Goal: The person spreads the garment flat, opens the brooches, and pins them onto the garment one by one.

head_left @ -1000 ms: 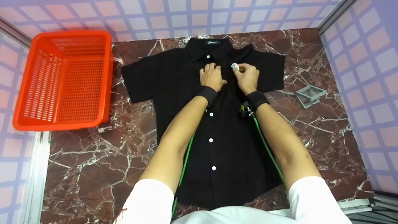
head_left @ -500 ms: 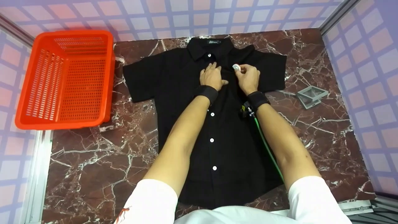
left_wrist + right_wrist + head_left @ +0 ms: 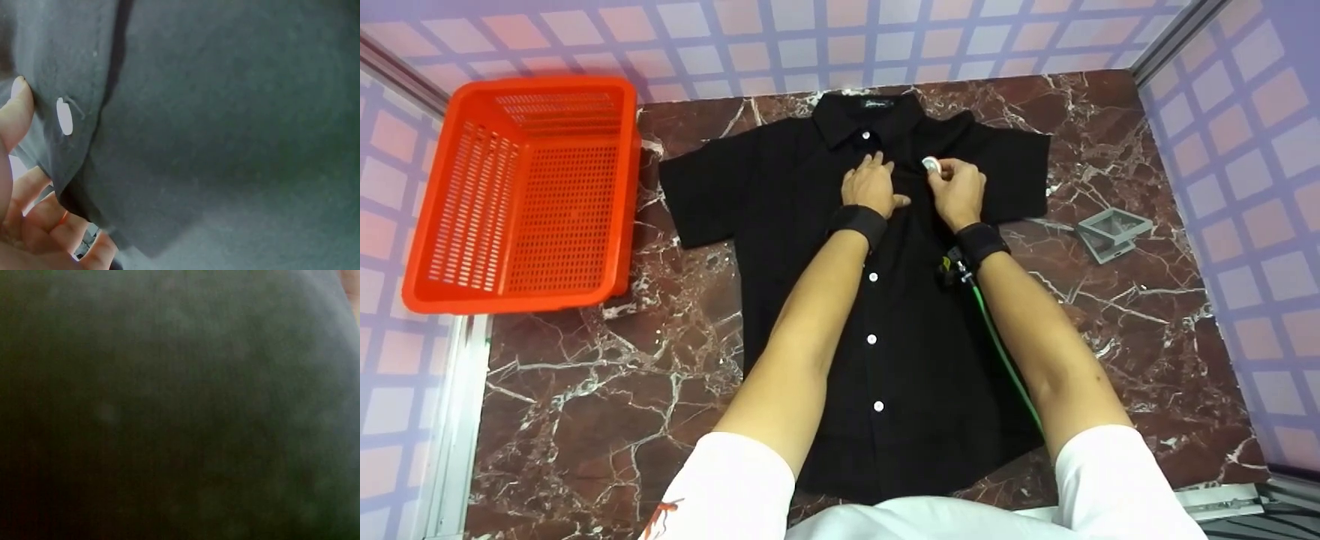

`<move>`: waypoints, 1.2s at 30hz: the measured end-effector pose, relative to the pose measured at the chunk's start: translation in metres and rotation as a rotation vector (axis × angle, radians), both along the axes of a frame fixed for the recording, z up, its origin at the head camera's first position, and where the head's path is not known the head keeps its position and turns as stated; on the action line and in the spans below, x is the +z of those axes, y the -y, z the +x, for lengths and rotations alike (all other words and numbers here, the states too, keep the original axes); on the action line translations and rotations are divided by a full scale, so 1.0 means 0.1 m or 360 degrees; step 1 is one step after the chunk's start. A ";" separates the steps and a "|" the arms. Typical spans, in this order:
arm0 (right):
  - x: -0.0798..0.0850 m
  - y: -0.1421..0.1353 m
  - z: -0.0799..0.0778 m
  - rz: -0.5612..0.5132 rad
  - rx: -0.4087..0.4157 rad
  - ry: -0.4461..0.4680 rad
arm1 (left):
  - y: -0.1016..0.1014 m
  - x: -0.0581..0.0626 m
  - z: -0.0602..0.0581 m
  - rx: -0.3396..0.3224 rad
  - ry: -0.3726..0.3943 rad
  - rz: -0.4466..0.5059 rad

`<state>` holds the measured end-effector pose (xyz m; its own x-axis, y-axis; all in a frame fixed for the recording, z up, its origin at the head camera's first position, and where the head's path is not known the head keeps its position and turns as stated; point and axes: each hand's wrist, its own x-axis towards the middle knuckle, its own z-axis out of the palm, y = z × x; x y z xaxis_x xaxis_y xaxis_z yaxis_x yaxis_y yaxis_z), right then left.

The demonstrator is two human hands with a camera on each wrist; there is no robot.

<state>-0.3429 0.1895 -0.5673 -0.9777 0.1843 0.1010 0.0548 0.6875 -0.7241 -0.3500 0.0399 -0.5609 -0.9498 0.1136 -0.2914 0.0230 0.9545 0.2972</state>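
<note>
A black short-sleeved shirt (image 3: 810, 285) lies spread front up, with a column of white buttons down its middle. My left hand (image 3: 870, 186) rests on the upper chest beside the button placket, fingers pointing toward the collar and thumb out to the right. In the left wrist view, its thumb (image 3: 18, 112) and fingers lie about the shirt's edge near a white button (image 3: 64, 116). Between the thumb and fingers of my right hand (image 3: 960, 191) is a small round white badge-like disc (image 3: 931, 164), held over the right chest. Blurred dark cloth (image 3: 180, 405) fills the right wrist view.
An orange plastic basket (image 3: 628, 187) with slotted walls stands at the left. Right of the shirt, a grey frame-like stand (image 3: 1114, 234) lies on the brown marbled tabletop (image 3: 585, 420). Checked walls (image 3: 885, 41) enclose the back and sides. A green cable (image 3: 1005, 352) runs along the right forearm.
Both hands stay almost where they were, the right still holding the disc. The whole view has shifted slightly; the green cable by the left forearm has gone out of sight.
</note>
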 end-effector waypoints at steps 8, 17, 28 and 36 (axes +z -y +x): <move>-0.03 0.00 0.05 -0.0021 0.0091 -0.0073 | 0.01 0.03 0.03 0.0015 -0.0022 0.0008; -0.10 -0.12 0.09 0.0143 0.0446 -0.0079 | 0.17 0.05 0.01 -0.0054 0.0045 0.0168; -0.02 -0.52 0.10 0.0427 0.0520 0.0076 | 1.14 0.19 0.02 -0.0102 -0.0220 0.0162; -0.02 -0.74 0.07 0.0575 0.0605 0.0516 | 1.71 0.14 0.27 0.0344 0.0120 0.0001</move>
<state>-0.3358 0.2631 -0.5693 -0.9595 -0.1738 -0.2215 -0.0641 0.9010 -0.4291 -0.3235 -0.1309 -0.5466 -0.9277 -0.0901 -0.3624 -0.2043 0.9347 0.2908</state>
